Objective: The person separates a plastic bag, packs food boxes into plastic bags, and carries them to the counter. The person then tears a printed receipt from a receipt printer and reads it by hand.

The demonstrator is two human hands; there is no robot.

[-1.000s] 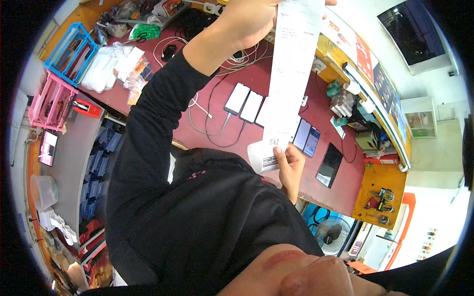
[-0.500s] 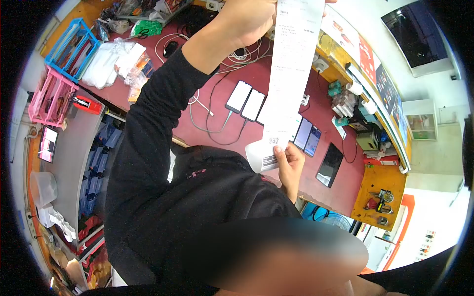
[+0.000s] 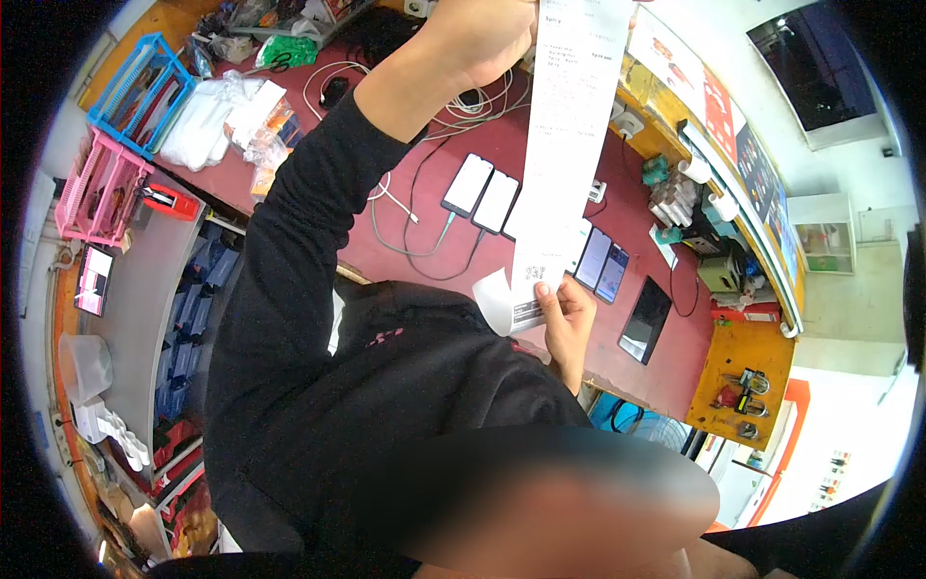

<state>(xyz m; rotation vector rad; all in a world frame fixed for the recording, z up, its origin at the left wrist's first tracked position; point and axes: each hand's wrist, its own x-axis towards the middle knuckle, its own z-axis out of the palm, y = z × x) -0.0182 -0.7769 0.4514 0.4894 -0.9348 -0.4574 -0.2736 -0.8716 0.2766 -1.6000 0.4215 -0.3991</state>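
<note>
A long white printed receipt [image 3: 564, 145] is stretched between my two hands, running from the top edge of the view down towards my chest. My left hand [image 3: 492, 39] is closed at its upper end, though its fingertips are partly cut off by the frame. Lower down, my right hand [image 3: 569, 317] pinches the receipt near a small square code, thumb in front. The receipt's bottom end curls to the left. Behind the paper, on the red tabletop [image 3: 444, 246], lie several phones, among them a white-screened phone [image 3: 468, 185] with a cable nearby.
A dark tablet [image 3: 645, 320] lies at the right of the table. White cables [image 3: 482, 114] coil at the back. Blue basket [image 3: 145, 92], pink basket [image 3: 99, 193] and plastic bags [image 3: 217, 121] stand left. A red stapler-like object [image 3: 171, 202] sits on the grey shelf top.
The receipt has shifted slightly to the left, and its curled lower end has moved a little. Both hands keep their hold on it.
</note>
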